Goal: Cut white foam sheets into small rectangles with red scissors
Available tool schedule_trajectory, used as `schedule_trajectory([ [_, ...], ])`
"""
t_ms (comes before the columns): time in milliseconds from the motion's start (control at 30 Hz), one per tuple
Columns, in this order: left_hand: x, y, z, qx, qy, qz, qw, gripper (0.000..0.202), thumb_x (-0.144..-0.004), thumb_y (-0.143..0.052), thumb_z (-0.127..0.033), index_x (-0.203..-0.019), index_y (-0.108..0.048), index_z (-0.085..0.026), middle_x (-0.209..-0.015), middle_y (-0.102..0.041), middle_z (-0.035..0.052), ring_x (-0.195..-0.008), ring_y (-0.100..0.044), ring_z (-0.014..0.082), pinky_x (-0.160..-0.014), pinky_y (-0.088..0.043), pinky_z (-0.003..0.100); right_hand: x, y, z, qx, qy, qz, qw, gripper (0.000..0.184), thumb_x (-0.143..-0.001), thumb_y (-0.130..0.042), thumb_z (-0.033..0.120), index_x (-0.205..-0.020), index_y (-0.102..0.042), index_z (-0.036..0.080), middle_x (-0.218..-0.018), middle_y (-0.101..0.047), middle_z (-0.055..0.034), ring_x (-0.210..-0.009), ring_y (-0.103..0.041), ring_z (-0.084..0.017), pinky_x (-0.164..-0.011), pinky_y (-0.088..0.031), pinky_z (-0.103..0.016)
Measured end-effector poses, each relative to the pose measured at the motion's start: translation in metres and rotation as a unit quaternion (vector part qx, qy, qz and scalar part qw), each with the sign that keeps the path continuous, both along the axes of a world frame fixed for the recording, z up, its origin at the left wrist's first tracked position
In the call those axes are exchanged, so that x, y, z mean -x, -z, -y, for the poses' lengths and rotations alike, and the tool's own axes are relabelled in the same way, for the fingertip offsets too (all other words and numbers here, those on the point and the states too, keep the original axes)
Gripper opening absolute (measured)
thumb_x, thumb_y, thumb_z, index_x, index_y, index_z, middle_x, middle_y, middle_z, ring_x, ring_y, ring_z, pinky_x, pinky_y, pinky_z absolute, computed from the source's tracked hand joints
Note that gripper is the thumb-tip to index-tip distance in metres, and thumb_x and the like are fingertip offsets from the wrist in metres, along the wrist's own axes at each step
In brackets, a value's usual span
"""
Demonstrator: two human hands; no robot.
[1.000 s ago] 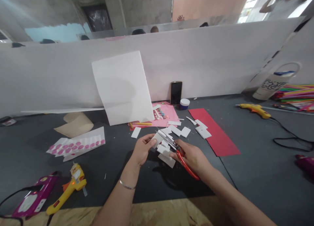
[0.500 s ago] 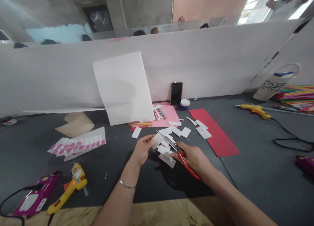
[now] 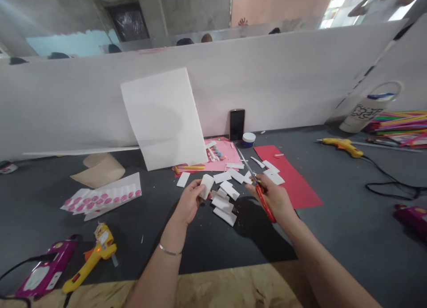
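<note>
From the head camera, the left hand (image 3: 189, 202) is curled, fingers and thumb pinching a small white foam piece (image 3: 207, 186) upright at its fingertips. The right hand (image 3: 268, 196) is closed around the red handles of a pair of scissors (image 3: 265, 202), whose narrow blades point away and are nearly or fully shut; the hands are well apart. Between them, a loose pile of foam strips (image 3: 222, 202) lies on a dark mat (image 3: 110, 237), touching neither hand. Just beyond the right hand, a red sheet (image 3: 293, 179) carries a few more white strips, and a pink sheet (image 3: 223, 156) holds small coloured bits. A white sheet (image 3: 163, 119) leans against a white partition (image 3: 267, 85), with a phone (image 3: 236, 124) and a small jar (image 3: 248, 139) standing at the partition's foot. To the left lie a strip of pink dots (image 3: 100, 199) and tan paper (image 3: 100, 174). A yellow glue gun (image 3: 95, 260) sits near the lower left, another (image 3: 340, 146) sits to the right, and coloured straws (image 3: 396, 125) are piled at the far right. A thin bracelet (image 3: 170, 249) circles the left wrist.
</note>
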State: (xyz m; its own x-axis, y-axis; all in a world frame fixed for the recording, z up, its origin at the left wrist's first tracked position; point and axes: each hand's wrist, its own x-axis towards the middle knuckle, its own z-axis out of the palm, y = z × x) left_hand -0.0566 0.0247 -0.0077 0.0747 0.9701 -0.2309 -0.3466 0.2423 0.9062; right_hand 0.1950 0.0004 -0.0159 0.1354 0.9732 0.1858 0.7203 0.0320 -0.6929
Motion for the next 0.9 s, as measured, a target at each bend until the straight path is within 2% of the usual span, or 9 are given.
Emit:
schedule_trajectory([
  [133,-0.002,-0.002,-0.002,0.004,0.013,-0.029,0.999,0.026,-0.068,-0.068,-0.033,-0.087,-0.062,-0.017,-0.070,-0.062,-0.0005,-0.061,-0.056,0.0132,-0.061,-0.045,0.026,-0.019,0.000,-0.009,0.007,0.060,0.019,0.998,0.046,-0.081,-0.056,0.062,-0.106,-0.067,0.024,-0.076,-0.071,-0.0047,-0.064,-0.064,-0.021,-0.057,-0.042,-0.027],
  [233,-0.006,-0.003,0.003,-0.010,0.047,-0.036,0.998,0.032,-0.071,-0.068,-0.042,-0.089,-0.062,-0.016,-0.067,-0.056,-0.0018,-0.058,-0.051,0.0118,-0.058,-0.041,0.025,-0.027,0.002,-0.013,-0.003,0.075,0.006,0.997,0.045,-0.082,-0.057,0.060,-0.108,-0.067,0.024,-0.081,-0.073,-0.0057,-0.070,-0.068,-0.023,-0.061,-0.044,-0.027],
  [300,-0.008,-0.005,0.007,-0.043,0.082,-0.115,0.989,0.038,-0.070,-0.073,-0.041,-0.096,-0.061,-0.017,-0.069,-0.054,-0.0029,-0.061,-0.051,0.0120,-0.060,-0.041,0.025,-0.029,0.003,-0.014,-0.003,0.076,0.000,0.997,0.045,-0.082,-0.057,0.059,-0.108,-0.067,0.024,-0.082,-0.073,-0.0057,-0.072,-0.068,-0.023,-0.062,-0.044,-0.027],
  [400,-0.012,-0.008,0.010,-0.154,0.148,-0.327,0.920,0.034,-0.069,-0.073,-0.023,-0.102,-0.062,-0.019,-0.082,-0.061,-0.0003,-0.078,-0.057,0.0175,-0.074,-0.045,0.030,-0.028,0.003,-0.015,0.010,0.074,-0.001,0.997,0.046,-0.081,-0.058,0.060,-0.109,-0.067,0.023,-0.082,-0.073,-0.0060,-0.073,-0.068,-0.023,-0.062,-0.044,-0.027],
  [500,-0.019,-0.013,0.005,-0.282,0.199,-0.512,0.787,0.044,-0.069,-0.060,-0.002,-0.109,-0.065,-0.021,-0.105,-0.063,0.0063,-0.102,-0.057,0.0244,-0.089,-0.044,0.036,-0.026,0.002,-0.015,0.006,0.071,0.001,0.997,0.046,-0.081,-0.058,0.059,-0.108,-0.068,0.024,-0.081,-0.073,-0.0062,-0.072,-0.068,-0.023,-0.061,-0.044,-0.028],
  [567,-0.027,-0.016,-0.003,-0.336,0.236,-0.574,0.709,0.057,-0.067,-0.057,0.004,-0.116,-0.064,-0.023,-0.121,-0.061,0.0092,-0.114,-0.054,0.0266,-0.094,-0.043,0.038,-0.025,0.002,-0.015,-0.007,0.068,0.005,0.998,0.044,-0.082,-0.058,0.059,-0.107,-0.069,0.025,-0.079,-0.073,-0.0059,-0.069,-0.067,-0.022,-0.060,-0.044,-0.028],
  [633,-0.036,-0.018,-0.013,-0.361,0.280,-0.595,0.662,0.059,-0.065,-0.061,0.005,-0.115,-0.066,-0.025,-0.131,-0.059,0.0094,-0.117,-0.053,0.0277,-0.097,-0.042,0.038,-0.025,0.003,-0.015,-0.016,0.066,0.008,0.998,0.045,-0.082,-0.057,0.060,-0.107,-0.069,0.025,-0.078,-0.073,-0.0062,-0.066,-0.067,-0.022,-0.059,-0.043,-0.027],
  [767,-0.050,-0.019,-0.029,-0.345,0.329,-0.606,0.637,0.045,-0.064,-0.071,-0.002,-0.101,-0.071,-0.026,-0.114,-0.068,0.0092,-0.110,-0.058,0.0296,-0.095,-0.043,0.037,-0.024,0.006,-0.016,-0.017,0.062,0.011,0.998,0.050,-0.082,-0.055,0.063,-0.108,-0.069,0.023,-0.076,-0.073,-0.0063,-0.065,-0.066,-0.022,-0.057,-0.043,-0.028],
  [900,-0.042,-0.021,-0.036,-0.321,0.264,-0.627,0.660,0.038,-0.066,-0.067,-0.003,-0.099,-0.070,-0.022,-0.108,-0.066,0.0121,-0.108,-0.058,0.0306,-0.092,-0.043,0.036,-0.023,0.006,-0.016,-0.004,0.067,0.006,0.998,0.052,-0.080,-0.057,0.064,-0.109,-0.069,0.022,-0.077,-0.073,-0.0065,-0.067,-0.066,-0.023,-0.059,-0.044,-0.028],
])
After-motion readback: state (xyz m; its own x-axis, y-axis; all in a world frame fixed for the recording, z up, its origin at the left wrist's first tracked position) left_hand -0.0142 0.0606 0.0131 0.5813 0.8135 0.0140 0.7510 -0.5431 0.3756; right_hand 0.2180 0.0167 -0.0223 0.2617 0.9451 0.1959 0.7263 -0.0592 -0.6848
